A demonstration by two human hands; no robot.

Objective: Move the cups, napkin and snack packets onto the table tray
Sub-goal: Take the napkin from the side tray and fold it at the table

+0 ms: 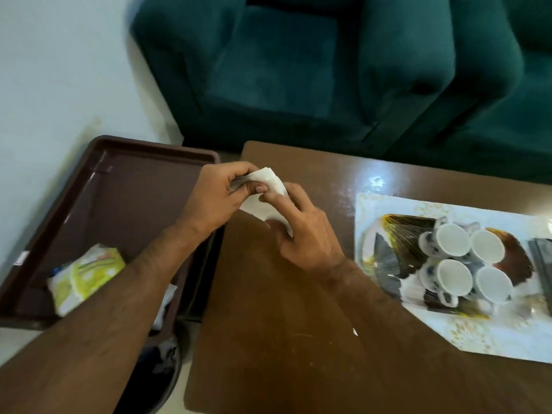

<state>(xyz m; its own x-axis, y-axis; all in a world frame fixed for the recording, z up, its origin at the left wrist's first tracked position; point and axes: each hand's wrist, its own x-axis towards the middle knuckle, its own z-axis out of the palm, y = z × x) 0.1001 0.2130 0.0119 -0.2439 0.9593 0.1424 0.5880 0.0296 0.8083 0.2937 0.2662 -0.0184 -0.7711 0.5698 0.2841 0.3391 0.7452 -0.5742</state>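
Observation:
Both hands hold a white folded napkin [263, 201] over the left end of the wooden table [283, 309]. My left hand [221, 198] pinches its upper edge between thumb and fingers. My right hand [301, 231] grips its lower right side, fingers curled around it. Several white cups [452, 239] with blue pattern stand together on the patterned table tray [388, 204] at the right. A green and yellow snack packet [86, 274] lies in the brown tray [125, 180] at the left, partly under my left forearm.
A dark green sofa [328, 70] stands behind the table. A dark bin [161, 369] sits below the brown tray. Pale floor [59, 70] lies at the left. Bare table surface shows in the middle and front.

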